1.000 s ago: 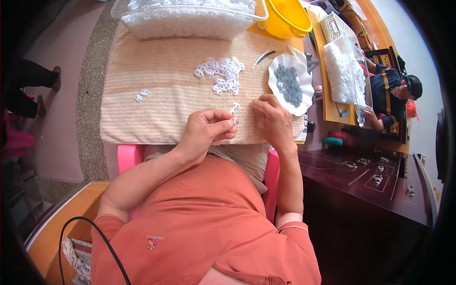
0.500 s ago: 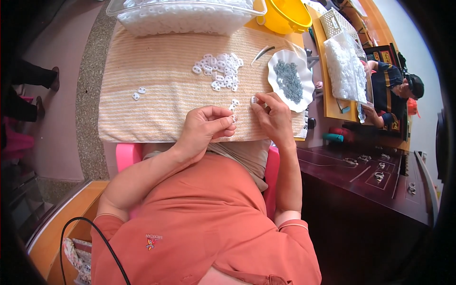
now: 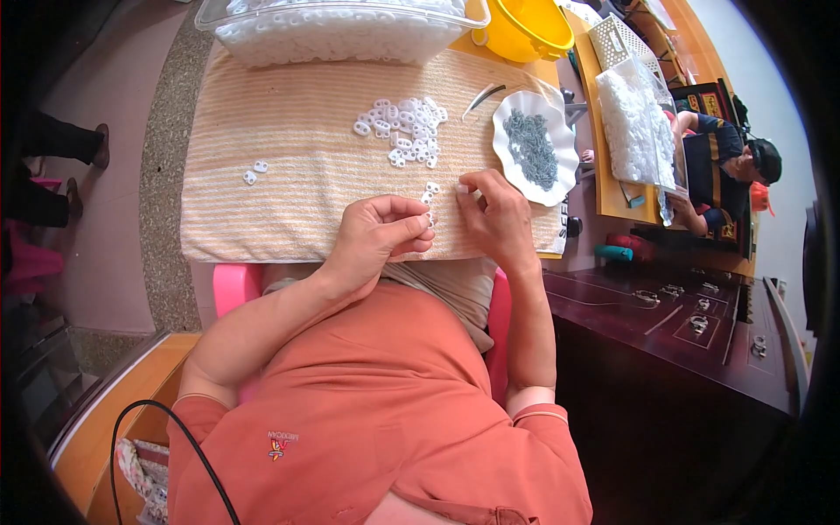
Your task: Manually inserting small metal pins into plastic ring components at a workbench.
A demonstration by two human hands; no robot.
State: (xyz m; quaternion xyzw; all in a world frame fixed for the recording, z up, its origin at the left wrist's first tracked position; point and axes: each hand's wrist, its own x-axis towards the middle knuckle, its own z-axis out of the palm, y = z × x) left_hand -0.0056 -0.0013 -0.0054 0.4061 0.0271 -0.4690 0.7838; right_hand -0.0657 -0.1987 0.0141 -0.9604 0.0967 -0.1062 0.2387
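My left hand point(image 3: 385, 232) is closed in a pinch near the front edge of the towel-covered table. Between its fingertips is a small white two-hole plastic piece point(image 3: 430, 220), mostly hidden by the fingers. Just beyond lie a few similar white pieces point(image 3: 431, 189) in a short row. To the right, my right hand point(image 3: 497, 214) pinches a small white bit at its fingertips, held just right of that row. A loose heap of white two-hole pieces point(image 3: 407, 127) lies farther off. Near my right hand stands a white wavy-edged dish point(image 3: 564, 166) with many small grey parts point(image 3: 532, 149).
At the far edge stand a clear bin point(image 3: 341, 52) of white pieces and a yellow basin point(image 3: 534, 35). Tweezers point(image 3: 481, 101) lie by the dish. Two pieces point(image 3: 255, 172) sit at the left. A person point(image 3: 735, 166) works at another table on the right.
My right hand has shifted slightly left, toward the row of white pieces, and its fingers have turned a little. My left hand stays in place.
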